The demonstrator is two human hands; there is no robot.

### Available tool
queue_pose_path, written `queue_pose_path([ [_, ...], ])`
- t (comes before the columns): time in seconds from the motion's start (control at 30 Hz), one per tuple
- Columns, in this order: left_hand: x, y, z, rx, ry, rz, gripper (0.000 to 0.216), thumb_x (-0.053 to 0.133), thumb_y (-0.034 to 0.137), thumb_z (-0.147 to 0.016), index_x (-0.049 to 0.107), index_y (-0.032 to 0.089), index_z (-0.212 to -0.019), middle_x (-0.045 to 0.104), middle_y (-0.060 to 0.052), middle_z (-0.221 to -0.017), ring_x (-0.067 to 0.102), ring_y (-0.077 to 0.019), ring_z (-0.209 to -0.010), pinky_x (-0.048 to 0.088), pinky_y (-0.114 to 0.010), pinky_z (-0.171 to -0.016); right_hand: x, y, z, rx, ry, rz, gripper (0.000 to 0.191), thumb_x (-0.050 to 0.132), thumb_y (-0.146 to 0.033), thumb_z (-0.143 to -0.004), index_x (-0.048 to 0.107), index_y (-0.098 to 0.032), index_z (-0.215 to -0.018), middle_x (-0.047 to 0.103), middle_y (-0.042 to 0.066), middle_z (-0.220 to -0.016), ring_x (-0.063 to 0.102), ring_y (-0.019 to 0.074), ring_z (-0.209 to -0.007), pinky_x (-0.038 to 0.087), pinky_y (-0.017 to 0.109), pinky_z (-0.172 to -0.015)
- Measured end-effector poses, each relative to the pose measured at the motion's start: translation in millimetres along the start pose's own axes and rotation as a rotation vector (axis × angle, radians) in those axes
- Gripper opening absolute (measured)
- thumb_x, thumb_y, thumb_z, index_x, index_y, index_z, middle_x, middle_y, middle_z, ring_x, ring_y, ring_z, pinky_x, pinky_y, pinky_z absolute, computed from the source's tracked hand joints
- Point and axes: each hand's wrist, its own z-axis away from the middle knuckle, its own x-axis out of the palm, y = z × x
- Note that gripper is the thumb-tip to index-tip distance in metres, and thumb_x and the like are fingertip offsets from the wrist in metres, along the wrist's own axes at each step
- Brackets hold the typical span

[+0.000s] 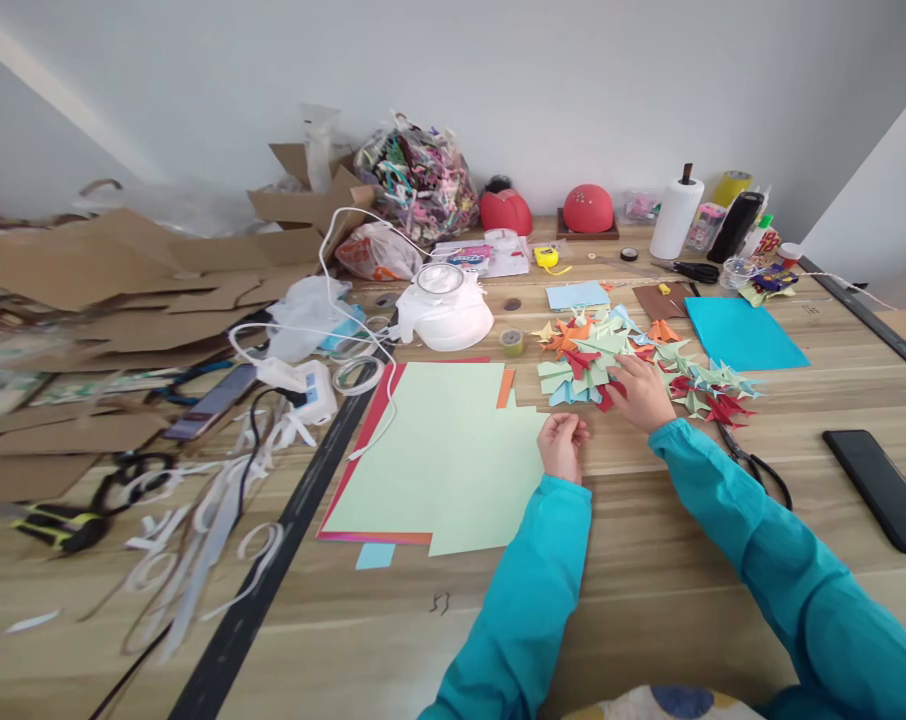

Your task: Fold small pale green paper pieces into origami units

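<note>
Head view is showing me the right hand (639, 392) resting at the near side of a heap of folded paper pieces (577, 378), right of the middle of the worktop (393, 640); its fingers are touching the heap, but I cannot tell whether they are gripping a piece. Just beside it, the left hand (564, 446) is curling its fingers inward at the right edge of some pale green sheets (438, 450), and I cannot tell whether anything is sitting between the fingertips. Under those sheets, a red sheet (379, 400) is peeking out on the left. Dark scissors (739, 453) are lying at the heap's near right side, while a turquoise sheet (745, 332) is lying beyond it, towards the worktop's far right corner. Nearer the right edge, a black phone (880, 490) is lying flat. Beyond the heap, a yellow tape measure (546, 257) and a red dome (588, 208) are sitting towards the far edge, where a white roll (676, 220) is standing upright. Further out, I am seeing a bag of colourful scraps (423, 185) resting by the far edge and cardboard (123, 255) covering the far left corner.
</note>
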Motion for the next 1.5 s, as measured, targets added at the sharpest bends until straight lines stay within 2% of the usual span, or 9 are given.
queue_pose_path([
  [0.27, -0.6, -0.8, -0.9, -0.001, 0.001, 0.011, 0.020, 0.066, 0.025, -0.058, 0.051, 0.015, -0.067, 0.057, 0.002, -0.052, 0.050, -0.0066, -0.043, 0.038, -0.019, -0.047, -7.0, 1.7, 7.9, -0.015, 0.005, 0.033, 0.034, 0.044, -0.023, -0.082, 0.055, -0.018, -0.113, 0.048, 0.012, -0.125, 0.042, 0.0274, -0.113, 0.035, 0.042, -0.091],
  [0.57, -0.4, 0.1, 0.7, 0.006, 0.004, 0.012, 0.020, 0.065, 0.024, -0.059, 0.051, 0.014, -0.068, 0.057, 0.002, -0.052, 0.050, -0.0065, -0.045, 0.039, -0.018, -0.047, -16.5, 19.8, 21.3, -0.004, 0.139, -0.012, 0.028, 0.046, -0.021, -0.081, 0.059, -0.018, -0.106, 0.051, 0.013, -0.120, 0.044, 0.0277, -0.112, 0.039, 0.044, -0.090],
  [0.77, -0.7, -0.1, 0.4, 0.006, 0.008, 0.025, 0.020, 0.065, 0.023, -0.058, 0.050, 0.014, -0.068, 0.056, 0.003, -0.053, 0.050, -0.0060, -0.045, 0.039, -0.018, -0.047, -24.1, -3.2, 72.4, -0.028, 0.145, -0.269, 0.024, 0.049, -0.020, -0.080, 0.060, -0.022, -0.101, 0.059, 0.009, -0.109, 0.054, 0.0215, -0.100, 0.046, 0.037, -0.086],
  [0.9, -0.9, -1.4, 2.7, 0.050, -0.018, -0.082, 0.018, 0.062, 0.026, -0.063, 0.050, 0.015, -0.070, 0.057, 0.002, -0.055, 0.051, -0.0070, -0.045, 0.040, -0.020, -0.048, -13.4, 3.9, 106.7, 0.022, 0.185, -0.299, 0.019, 0.050, -0.018, -0.080, 0.063, -0.020, -0.093, 0.065, 0.008, -0.091, 0.060, 0.0198, -0.085, 0.050, 0.033, -0.076],
  [1.13, 4.9, -3.5, 17.8, 0.166, -0.147, -0.470, 0.016, 0.056, 0.030, -0.068, 0.049, 0.016, -0.071, 0.055, 0.001, -0.060, 0.052, -0.0099, -0.050, 0.043, -0.024, -0.053, -4.7, 16.1, 106.4, 0.154, 0.111, -0.323, 0.019, 0.046, -0.023, -0.082, 0.063, -0.019, -0.089, 0.067, 0.006, -0.082, 0.062, 0.0185, -0.076, 0.051, 0.029, -0.067],
  [1.23, -2.4, 12.4, 20.9, 0.214, -0.195, -0.849, 0.012, 0.055, 0.028, -0.068, 0.052, 0.017, -0.071, 0.056, -0.001, -0.065, 0.054, -0.0130, -0.057, 0.045, -0.027, -0.058, -4.1, 16.0, 106.4, 0.144, 0.096, -0.318, 0.020, 0.046, -0.024, -0.082, 0.063, -0.019, -0.090, 0.068, 0.006, -0.082, 0.062, 0.0190, -0.077, 0.050, 0.030, -0.069],
  [1.3, -14.1, 30.1, 21.1, 0.328, -0.181, -1.178, 0.015, 0.059, 0.028, -0.064, 0.056, 0.018, -0.076, 0.059, -0.005, -0.082, 0.056, -0.0155, -0.068, 0.045, -0.031, -0.069, -3.0, 16.7, 107.3, 0.153, 0.099, -0.322, 0.020, 0.045, -0.024, -0.082, 0.063, -0.019, -0.090, 0.068, 0.006, -0.083, 0.062, 0.0189, -0.077, 0.050, 0.030, -0.070],
  [1.37, -29.3, 48.0, 21.0, 0.408, -0.077, -1.509, 0.029, 0.061, 0.034, -0.064, 0.058, 0.017, -0.087, 0.057, -0.011, -0.094, 0.054, -0.0234, -0.088, 0.042, -0.036, -0.079, -1.4, 17.8, 108.0, 0.162, 0.101, -0.328, 0.021, 0.045, -0.025, -0.082, 0.063, -0.019, -0.089, 0.068, 0.006, -0.083, 0.062, 0.0188, -0.077, 0.050, 0.030, -0.070],
  [1.5, -58.6, 67.9, 23.6, 0.307, 0.303, -1.897, 0.072, 0.058, 0.058, -0.061, 0.047, 0.017, -0.119, 0.038, -0.021, -0.127, 0.032, -0.0397, -0.118, 0.032, -0.050, -0.088, 1.1, 18.9, 108.0, 0.161, 0.084, -0.331, 0.021, 0.044, -0.024, -0.082, 0.064, -0.019, -0.089, 0.068, 0.006, -0.085, 0.062, 0.0189, -0.079, 0.050, 0.030, -0.071],
])
